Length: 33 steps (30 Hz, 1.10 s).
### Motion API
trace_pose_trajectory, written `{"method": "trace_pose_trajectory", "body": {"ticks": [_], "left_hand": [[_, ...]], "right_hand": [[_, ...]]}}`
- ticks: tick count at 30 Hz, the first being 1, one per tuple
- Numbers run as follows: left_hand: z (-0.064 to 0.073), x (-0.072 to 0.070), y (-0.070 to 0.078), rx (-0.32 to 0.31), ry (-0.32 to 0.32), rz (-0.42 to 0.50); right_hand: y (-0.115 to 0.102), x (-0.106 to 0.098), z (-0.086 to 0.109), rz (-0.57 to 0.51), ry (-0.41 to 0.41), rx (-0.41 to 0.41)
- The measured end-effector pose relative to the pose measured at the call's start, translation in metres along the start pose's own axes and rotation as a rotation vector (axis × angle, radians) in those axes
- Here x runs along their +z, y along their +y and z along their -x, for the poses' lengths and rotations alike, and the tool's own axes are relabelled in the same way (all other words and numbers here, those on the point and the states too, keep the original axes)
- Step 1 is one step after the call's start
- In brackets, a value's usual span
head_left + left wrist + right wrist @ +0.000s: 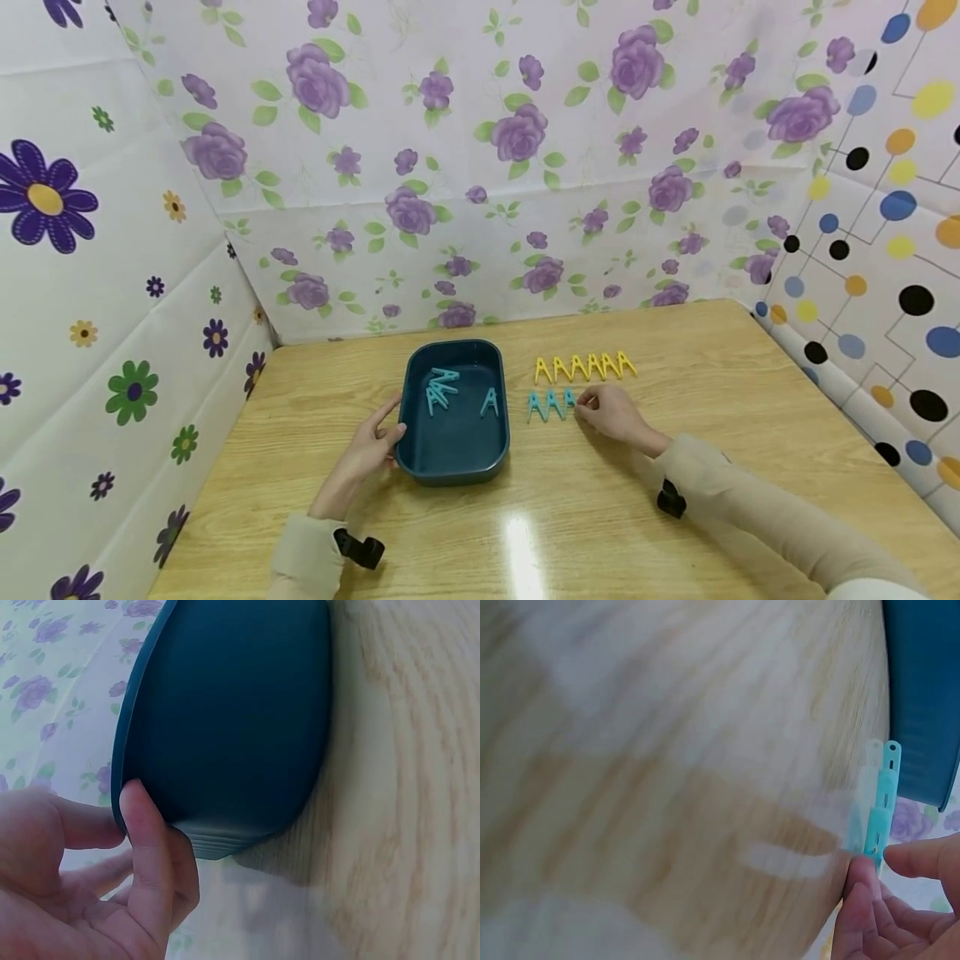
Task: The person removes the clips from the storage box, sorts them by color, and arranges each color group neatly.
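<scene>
A dark teal plastic basin (459,446) stands on the table with several blue clothespins (442,387) lying inside. My left hand (367,446) grips its left rim; in the left wrist view, thumb and fingers pinch the basin wall (232,712). Right of the basin, three blue clothespins stand in a short row. The rightmost blue clothespin (569,397) is between the thumb and fingers of my right hand (617,414). Seen from the right wrist, the fingertips are at the near end of that clothespin (877,832), lined up with the others behind it.
Behind the blue row, several yellow clothespins (577,367) form another row on the wooden table (600,525). A flowered cloth wall (465,208) rises at the table's back edge. Patterned sheets also hang on the left and right sides.
</scene>
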<state>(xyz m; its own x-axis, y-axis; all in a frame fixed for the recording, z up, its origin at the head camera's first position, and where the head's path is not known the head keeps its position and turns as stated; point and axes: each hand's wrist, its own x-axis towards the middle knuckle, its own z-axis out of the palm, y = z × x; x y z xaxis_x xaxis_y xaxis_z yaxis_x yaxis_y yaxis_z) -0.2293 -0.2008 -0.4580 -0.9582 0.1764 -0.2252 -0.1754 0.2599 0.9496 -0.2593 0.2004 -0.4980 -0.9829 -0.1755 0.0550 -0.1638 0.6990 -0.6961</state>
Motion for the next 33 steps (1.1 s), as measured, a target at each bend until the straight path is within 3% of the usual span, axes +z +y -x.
{"method": "trace_pose_trajectory", "body": {"ticks": [6,13,21,27,33], "left_hand": [[0.002,0.002,-0.003,-0.028,0.028,0.027],[0.004,0.006,-0.001,-0.041,0.061,0.040],[0.009,0.008,-0.001,-0.001,0.023,0.022],[0.006,0.009,0.001,0.035,0.021,0.034],[0.009,0.011,-0.005,0.027,0.078,0.012]], "right_hand": [[-0.002,0.000,0.000,-0.048,-0.023,0.001],[-0.007,-0.004,0.005,-0.078,0.005,0.016],[-0.012,-0.008,0.019,-0.056,0.109,-0.055],[-0.029,-0.007,0.023,-0.094,0.093,-0.096],[-0.053,0.005,0.022,-0.132,0.052,-0.178]]}}
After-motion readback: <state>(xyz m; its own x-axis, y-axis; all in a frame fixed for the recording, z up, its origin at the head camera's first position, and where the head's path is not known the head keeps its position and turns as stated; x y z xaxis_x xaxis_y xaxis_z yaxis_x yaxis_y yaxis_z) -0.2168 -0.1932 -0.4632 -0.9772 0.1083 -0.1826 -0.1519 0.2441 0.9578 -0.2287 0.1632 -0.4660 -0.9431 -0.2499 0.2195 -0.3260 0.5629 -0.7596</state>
